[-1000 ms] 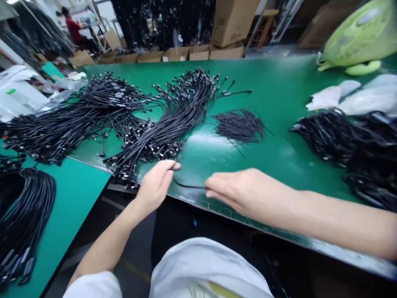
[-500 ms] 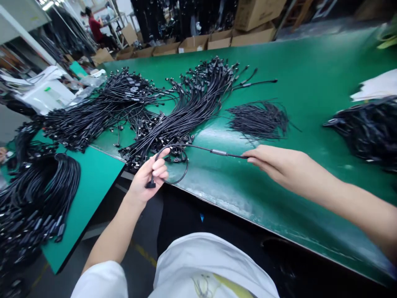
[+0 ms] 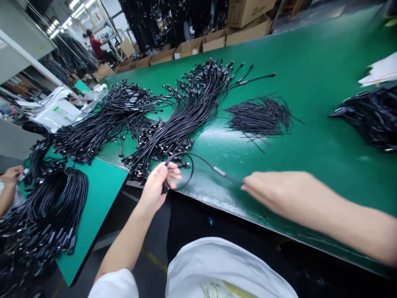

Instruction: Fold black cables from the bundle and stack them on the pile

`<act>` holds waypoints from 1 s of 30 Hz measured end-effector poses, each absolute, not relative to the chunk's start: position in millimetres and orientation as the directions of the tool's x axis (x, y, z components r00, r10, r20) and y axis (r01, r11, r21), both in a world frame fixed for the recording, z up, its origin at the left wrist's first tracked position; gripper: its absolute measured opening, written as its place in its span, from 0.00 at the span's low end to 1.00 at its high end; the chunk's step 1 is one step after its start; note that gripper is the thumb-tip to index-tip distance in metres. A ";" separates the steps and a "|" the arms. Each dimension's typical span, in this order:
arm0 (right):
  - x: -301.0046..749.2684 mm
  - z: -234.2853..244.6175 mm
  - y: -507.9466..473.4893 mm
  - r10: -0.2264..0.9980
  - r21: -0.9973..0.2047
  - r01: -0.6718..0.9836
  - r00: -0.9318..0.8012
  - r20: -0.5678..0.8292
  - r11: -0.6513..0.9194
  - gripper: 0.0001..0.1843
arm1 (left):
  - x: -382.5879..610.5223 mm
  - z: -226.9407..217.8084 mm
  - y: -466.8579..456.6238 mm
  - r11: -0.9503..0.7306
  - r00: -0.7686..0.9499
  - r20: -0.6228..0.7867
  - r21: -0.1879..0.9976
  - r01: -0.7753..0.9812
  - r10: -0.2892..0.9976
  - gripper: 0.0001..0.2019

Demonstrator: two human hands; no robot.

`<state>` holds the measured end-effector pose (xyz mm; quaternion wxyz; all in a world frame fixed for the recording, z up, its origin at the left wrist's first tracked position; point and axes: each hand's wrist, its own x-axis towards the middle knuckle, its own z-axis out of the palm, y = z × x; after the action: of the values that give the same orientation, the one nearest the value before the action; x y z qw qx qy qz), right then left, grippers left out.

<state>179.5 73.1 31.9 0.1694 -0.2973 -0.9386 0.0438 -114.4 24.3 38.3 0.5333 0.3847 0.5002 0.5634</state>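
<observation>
Nearer than the middle bundle, the left hand has its grip closed round one end of a black cable, some fingers loose. Nearer and right of that bundle, the blurred right hand seems pinched on the cable's other part. The step looks like looping this cable; the next move calls for a steady left grip. Right of the bundle, thin strips lie on the desk.
</observation>
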 end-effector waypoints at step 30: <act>218.5 45.8 91.8 0.787 -0.359 0.714 -0.451 0.421 0.601 0.24 | -142.8 49.7 7.7 0.128 -0.032 -0.235 0.632 -0.764 0.971 0.09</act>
<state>218.5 91.8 45.8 0.2817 -0.4416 -0.8493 0.0649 -142.8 7.7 49.7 0.6772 0.1596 0.3246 0.6407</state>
